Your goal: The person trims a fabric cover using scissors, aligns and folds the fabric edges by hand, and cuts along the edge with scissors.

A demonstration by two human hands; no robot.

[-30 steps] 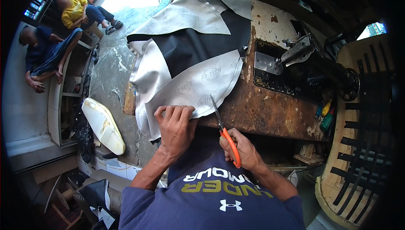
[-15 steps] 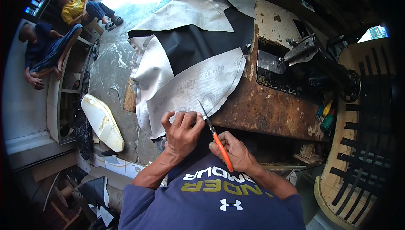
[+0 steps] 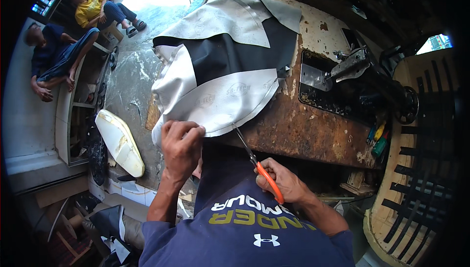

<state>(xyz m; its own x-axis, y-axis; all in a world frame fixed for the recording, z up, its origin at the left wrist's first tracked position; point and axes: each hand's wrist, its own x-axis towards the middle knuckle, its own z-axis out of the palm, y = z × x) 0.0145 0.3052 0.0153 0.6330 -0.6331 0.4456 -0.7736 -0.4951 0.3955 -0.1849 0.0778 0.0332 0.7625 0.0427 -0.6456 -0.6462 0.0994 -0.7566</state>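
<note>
My right hand [image 3: 283, 179] is closed round the orange handles of a pair of scissors [image 3: 267, 175]. The metal blades point away and to the left, and their tip meets the near edge of a sheet of upholstery leatherette [image 3: 237, 93]. This piece is black on its face, with a pale printed backing on the folded-over flaps, and it is spread across the workbench. My left hand [image 3: 181, 144] pinches the near left edge of the pale flap, its fingers curled. Part of the sheet's left edge is hidden behind that hand.
A black sewing machine [image 3: 362, 81] stands on the wooden bench [image 3: 313, 135] at right, with screwdrivers [image 3: 380, 142] at the corner. A slatted frame with black straps [image 3: 421, 169] leans beyond. At left lies a white foam pad [image 3: 117, 142]. Two people [image 3: 100, 15] sit far left.
My left hand has moved left and slightly up, drawing the flap's edge with it. The scissors and right hand have shifted slightly right and nearer; the blade tip now touches the edge.
</note>
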